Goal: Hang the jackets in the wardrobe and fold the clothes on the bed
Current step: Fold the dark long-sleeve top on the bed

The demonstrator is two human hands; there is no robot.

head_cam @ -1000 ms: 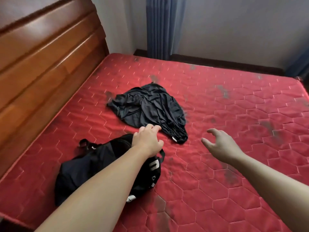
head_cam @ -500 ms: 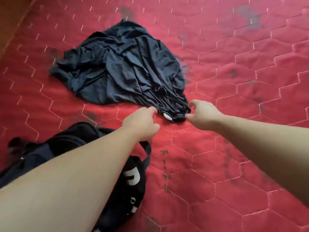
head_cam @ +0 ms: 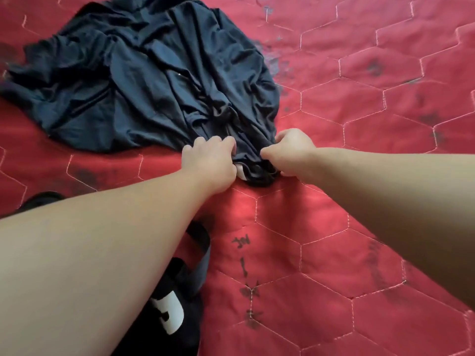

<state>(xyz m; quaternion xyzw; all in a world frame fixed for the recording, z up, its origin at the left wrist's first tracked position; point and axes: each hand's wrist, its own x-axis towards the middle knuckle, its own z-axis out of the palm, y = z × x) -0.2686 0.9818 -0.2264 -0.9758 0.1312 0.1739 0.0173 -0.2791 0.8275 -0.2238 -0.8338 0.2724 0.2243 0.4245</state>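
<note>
**Both hands on the bunched end of the dark garment**

The left hand (head_cam: 209,160) and the right hand (head_cam: 290,152) meet at the near, gathered end of a crumpled dark navy garment (head_cam: 144,80) that lies on the red quilted mattress (head_cam: 359,227) of the bed. The fingers of each hand are curled and clenched into the fabric, one hand on each side of the bunched end, where a small white label (head_cam: 241,173) peeks out between them. The rest of the garment fans away from the hands in loose, overlapping folds.

What could go wrong, as a judgement from this view:
- The 2 hands grip very close together on a tight wad. If they lift from here, the cloth is likely to rise as a rope, not a flat sheet, and folding would start from a twist.
- The fabric looks thin and slippery; a grip on only the top layer could let the layers beneath slide out and drop back in a heap.
- Which part of the garment the hands hold, waistband or neckline, I cannot tell, so a wrong guess could cost a re-grip.
- The left forearm passes over a black bag with white lettering (head_cam: 167,312); pulling the garment toward the body could drag it onto the bag.

As for containers, the bag is the only 1 in view, lying at the near left, mostly hidden under the arm. Whether anything is inside it cannot be seen.
</note>
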